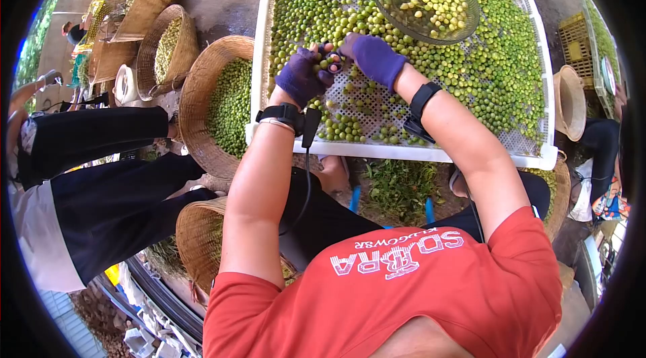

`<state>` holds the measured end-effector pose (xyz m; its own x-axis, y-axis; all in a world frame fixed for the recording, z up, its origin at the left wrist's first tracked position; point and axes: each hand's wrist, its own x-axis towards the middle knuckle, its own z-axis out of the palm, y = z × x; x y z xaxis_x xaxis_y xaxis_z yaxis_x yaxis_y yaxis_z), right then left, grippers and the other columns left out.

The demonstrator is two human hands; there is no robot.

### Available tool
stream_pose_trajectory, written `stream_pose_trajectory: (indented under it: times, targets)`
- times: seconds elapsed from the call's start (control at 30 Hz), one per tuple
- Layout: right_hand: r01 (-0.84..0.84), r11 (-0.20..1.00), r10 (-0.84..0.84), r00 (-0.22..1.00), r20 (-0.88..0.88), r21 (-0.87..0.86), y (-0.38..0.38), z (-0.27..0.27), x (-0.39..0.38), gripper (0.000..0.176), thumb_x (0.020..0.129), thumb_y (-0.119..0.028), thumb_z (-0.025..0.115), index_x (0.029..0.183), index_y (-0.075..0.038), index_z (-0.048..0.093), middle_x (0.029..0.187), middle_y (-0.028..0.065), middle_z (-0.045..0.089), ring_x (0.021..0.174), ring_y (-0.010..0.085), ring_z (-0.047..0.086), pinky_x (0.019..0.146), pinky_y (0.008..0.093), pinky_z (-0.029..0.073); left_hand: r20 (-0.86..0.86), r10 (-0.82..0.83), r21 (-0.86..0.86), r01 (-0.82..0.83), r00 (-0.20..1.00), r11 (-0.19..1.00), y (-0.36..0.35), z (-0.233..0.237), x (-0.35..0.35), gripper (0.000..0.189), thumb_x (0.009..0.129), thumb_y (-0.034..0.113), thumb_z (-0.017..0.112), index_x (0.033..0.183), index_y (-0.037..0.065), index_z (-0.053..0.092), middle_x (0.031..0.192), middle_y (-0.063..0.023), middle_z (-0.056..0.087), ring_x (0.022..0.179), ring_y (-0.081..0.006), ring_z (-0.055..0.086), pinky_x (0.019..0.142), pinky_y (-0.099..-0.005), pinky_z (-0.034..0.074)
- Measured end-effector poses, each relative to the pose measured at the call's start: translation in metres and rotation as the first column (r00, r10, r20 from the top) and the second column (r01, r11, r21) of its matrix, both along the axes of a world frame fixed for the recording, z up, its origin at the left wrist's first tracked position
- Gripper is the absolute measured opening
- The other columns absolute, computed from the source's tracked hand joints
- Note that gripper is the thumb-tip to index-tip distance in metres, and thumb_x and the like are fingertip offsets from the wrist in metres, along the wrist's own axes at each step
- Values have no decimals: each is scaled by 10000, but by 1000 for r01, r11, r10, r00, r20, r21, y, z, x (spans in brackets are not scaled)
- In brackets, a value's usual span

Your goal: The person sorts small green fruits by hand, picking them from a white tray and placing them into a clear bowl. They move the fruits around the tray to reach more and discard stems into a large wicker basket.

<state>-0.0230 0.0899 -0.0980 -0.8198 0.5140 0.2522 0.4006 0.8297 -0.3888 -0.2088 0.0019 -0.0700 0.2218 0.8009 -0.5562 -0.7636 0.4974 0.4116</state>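
My left hand (301, 77), in a purple glove, is cupped around a small cluster of green fruits (328, 62) just above a white perforated tray (350, 150). My right hand (374, 57), also in a purple glove, meets it from the right, its fingertips pinching at the same cluster. Both wrists carry black bands. The tray is covered with several small green round fruits (498, 68), thinner near my hands where the perforated bottom shows.
A green mesh bowl (381, 1) with paler fruits rests on the tray's far side. Woven baskets of fruit (195, 99) (176, 27) stand to the left, another (195, 237) is near my knee. A person in dark trousers (101, 183) sits at left. A straw hat (570, 102) lies at right.
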Motion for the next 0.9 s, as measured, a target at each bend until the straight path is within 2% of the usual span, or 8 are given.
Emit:
stream_pose_trajectory:
  times: [0.2,0.3,0.37,0.43,0.5,0.6,0.7,0.9]
  targets:
    - [-22,995,41,981,188,-99,-10,21,13,140,838,-115,523,895,-75,644,933,168,638,904,338,636,747,440,512,14,-89,-18,89,996,996,-3,7,5,344,967,318,499,1162,35,528,1009,-133,606,801,-171,562,544,-200,456]
    - [-40,994,57,982,177,-100,7,32,32,172,812,-89,537,928,-76,664,889,160,658,869,312,652,743,422,518,-707,-211,251,518,675,817,-7,-5,4,330,950,229,537,1195,9,524,1030,-121,629,842,-140,586,580,-205,475]
    - [71,976,-36,985,168,-206,20,69,44,284,788,-18,537,1038,-76,657,910,148,655,836,291,656,738,402,530,-724,-264,57,437,637,898,-7,17,23,236,902,85,545,1105,-28,587,1007,-86,658,808,-114,619,631,-210,502]
    - [190,980,-187,980,-69,55,30,78,57,186,802,-59,592,983,-77,626,938,155,648,850,307,651,750,405,527,-857,-297,-55,498,421,865,-5,37,34,189,875,30,540,1033,-34,622,973,-66,667,760,-106,628,636,-205,503]
    - [359,863,-314,932,-180,356,30,89,60,354,781,-39,607,1132,-86,609,999,157,628,867,323,639,770,401,527,-839,-51,187,374,542,908,-1,15,27,193,830,19,551,990,-17,654,922,-52,668,722,-107,630,611,-213,491]
    - [126,977,-135,990,41,171,15,62,53,229,771,-134,656,991,-82,626,910,140,617,845,341,630,731,418,515,-833,140,309,239,536,921,5,-3,5,237,806,58,624,1029,-4,675,818,-52,680,704,-128,645,607,-248,498]
    - [1,995,-27,968,251,103,-4,24,49,134,798,-181,625,893,-86,624,874,126,611,821,327,634,699,420,510,-963,60,88,96,262,991,14,-8,18,189,822,121,667,970,7,692,862,-29,682,749,-137,641,655,-261,499]
    - [99,987,-132,945,300,123,-37,9,53,92,792,-114,561,817,-98,648,826,114,636,783,298,662,662,402,532,-927,198,-24,580,-317,814,23,-28,56,247,780,157,663,1023,150,705,1035,-132,642,946,-302,627,816,-387,513]
